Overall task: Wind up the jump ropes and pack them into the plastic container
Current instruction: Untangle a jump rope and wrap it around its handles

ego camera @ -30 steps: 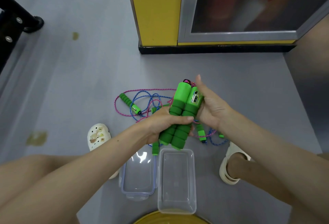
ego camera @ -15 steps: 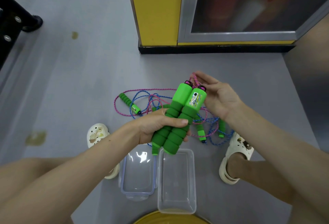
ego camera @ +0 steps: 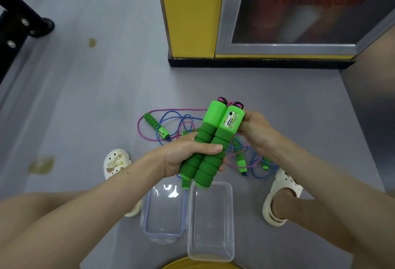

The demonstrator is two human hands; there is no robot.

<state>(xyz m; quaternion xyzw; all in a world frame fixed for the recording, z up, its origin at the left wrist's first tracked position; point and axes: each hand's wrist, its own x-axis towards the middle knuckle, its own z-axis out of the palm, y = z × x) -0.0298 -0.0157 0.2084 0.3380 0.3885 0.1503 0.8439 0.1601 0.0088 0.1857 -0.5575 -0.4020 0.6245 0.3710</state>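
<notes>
Firstly, left hand (ego camera: 188, 155): wrapped round the foam grips of the pair of green handles (ego camera: 210, 135) — thumb across the front, fingertips showing on the far side.
Right hand (ego camera: 254, 132): fingers curled against the hard upper end of the handle that carries the counter window, holding it from the right; whether it also pinches any cord I cannot tell.
Pair of green handles: side by side and touching, tilted with the black-capped tops away from the person and a little to the right, held in the air over the far edge of the container.
Pink cord (ego camera: 230, 103): a short bit shows between the two caps.
Loose ropes (ego camera: 173, 119): pink and blue cords lie tangled on the floor behind the hands, not wound.
Floor handles: one green handle (ego camera: 155, 125) lies at the left of the tangle, another (ego camera: 241, 162) at the right below the right wrist.
Plastic container (ego camera: 231, 215): clear, open, on the floor between the person's feet — no rope in it.
Lid (ego camera: 164, 213): clear with a blue seal, flat on the floor just beside the container's left side.
Clogs: a cream one (ego camera: 115, 162) left, another (ego camera: 282, 196) right.
Background: yellow cabinet (ego camera: 188, 12) with a glass door (ego camera: 299, 6) on the grey floor.
</notes>
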